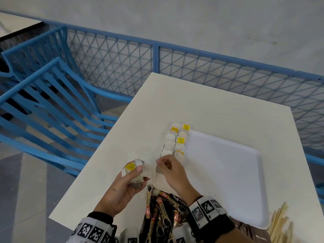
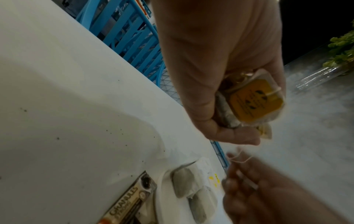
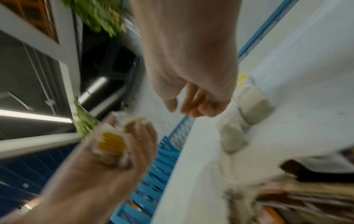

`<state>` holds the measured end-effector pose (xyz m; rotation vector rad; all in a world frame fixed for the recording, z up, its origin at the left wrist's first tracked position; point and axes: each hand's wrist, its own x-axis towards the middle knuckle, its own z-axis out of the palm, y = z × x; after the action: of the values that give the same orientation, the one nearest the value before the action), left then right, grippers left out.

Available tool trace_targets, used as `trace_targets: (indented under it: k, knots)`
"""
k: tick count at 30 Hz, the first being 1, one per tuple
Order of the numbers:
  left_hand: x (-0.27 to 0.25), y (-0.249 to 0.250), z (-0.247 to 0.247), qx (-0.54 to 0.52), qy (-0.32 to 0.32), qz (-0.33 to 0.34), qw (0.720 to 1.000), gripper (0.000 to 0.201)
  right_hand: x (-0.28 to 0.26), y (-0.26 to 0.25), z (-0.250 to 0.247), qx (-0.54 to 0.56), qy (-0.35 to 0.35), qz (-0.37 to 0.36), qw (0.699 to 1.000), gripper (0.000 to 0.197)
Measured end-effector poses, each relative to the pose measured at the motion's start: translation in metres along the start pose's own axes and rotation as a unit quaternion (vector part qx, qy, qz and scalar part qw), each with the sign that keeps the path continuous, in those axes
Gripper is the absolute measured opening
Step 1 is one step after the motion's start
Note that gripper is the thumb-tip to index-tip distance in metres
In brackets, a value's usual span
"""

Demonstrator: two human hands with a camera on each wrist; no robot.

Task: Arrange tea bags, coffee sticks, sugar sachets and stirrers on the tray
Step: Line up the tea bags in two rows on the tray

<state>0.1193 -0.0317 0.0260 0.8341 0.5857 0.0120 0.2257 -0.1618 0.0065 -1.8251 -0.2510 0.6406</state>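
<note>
The left grip (image 1: 130, 179) is curled round a small bunch of tea bags (image 1: 134, 170), a yellow tag showing on top, held up off the desk (image 1: 112, 172). Just to its right, the right grip (image 1: 171, 170) has its fingers curled with the tips pinched together; the left wrist view suggests a thin string between them, though blur makes it hard to be sure. Beyond the right grip, two columns of laid tea bags (image 1: 176, 140) run away along the left edge of the white tray (image 1: 226, 174). The step in hand looks like drawing one bag from the bunch to extend that row. To do it well, free the string first so tags do not snag, keep the left grip firm but not crushing, and set the bag flat at the near end, touching its neighbour, tag up. The coffee sticks (image 1: 157, 214) lie under both wrists, and the stirrers (image 1: 280, 223) to the right of the right grip, so keep the forearms lifted.
</note>
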Motion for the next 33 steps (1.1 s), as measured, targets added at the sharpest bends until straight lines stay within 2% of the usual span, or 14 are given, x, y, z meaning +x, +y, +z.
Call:
trace_targets:
  k: [3,5,7,11,13,15,19,24,27,28,31,33]
  knots:
    - [0.000,-0.002,0.004,0.012,-0.015,0.001,1.000,0.069,-0.014,-0.019,-0.002,0.039,-0.132,-0.017,0.990,0.007]
    - [0.001,-0.003,0.005,0.011,-0.022,0.000,1.000,0.044,-0.019,-0.022,-0.005,0.043,-0.163,-0.023,0.985,0.005]
    - [0.002,-0.003,0.005,0.004,-0.015,0.003,1.000,0.031,-0.019,-0.021,-0.008,0.053,-0.144,-0.013,0.988,0.009]
    - [0.004,-0.004,0.004,0.016,-0.003,0.005,1.000,0.037,-0.018,-0.017,-0.018,0.139,-0.133,0.029,0.981,0.008]
    - [0.005,-0.003,0.004,0.012,0.002,0.010,1.000,0.026,-0.018,-0.016,-0.025,0.171,-0.121,0.032,0.977,0.008]
    - [0.004,-0.002,0.005,0.004,0.008,0.013,1.000,0.024,-0.019,-0.014,-0.032,0.166,-0.098,0.019,0.981,0.013]
    - [0.004,-0.001,0.005,0.010,0.009,0.008,1.000,0.031,-0.020,-0.008,-0.044,0.039,-0.024,-0.029,0.999,0.027]
    - [0.005,-0.001,0.005,0.014,0.017,0.006,1.000,0.031,-0.014,0.003,-0.058,-0.011,-0.008,-0.015,1.000,0.019]
    - [0.004,-0.001,0.003,0.025,0.018,0.010,0.999,0.064,-0.011,0.011,-0.062,-0.046,0.015,-0.011,0.999,0.009]
    - [0.004,-0.001,0.002,0.027,0.022,0.009,0.999,0.064,-0.009,0.014,-0.064,-0.077,0.026,-0.017,0.997,0.010]
    - [0.003,0.000,0.003,0.017,0.027,0.011,0.999,0.032,-0.004,0.018,-0.071,-0.211,-0.005,-0.042,0.977,0.011]
    - [0.003,0.000,0.000,0.016,0.038,0.012,0.999,0.027,-0.003,0.015,-0.073,-0.276,-0.073,-0.050,0.957,0.015]
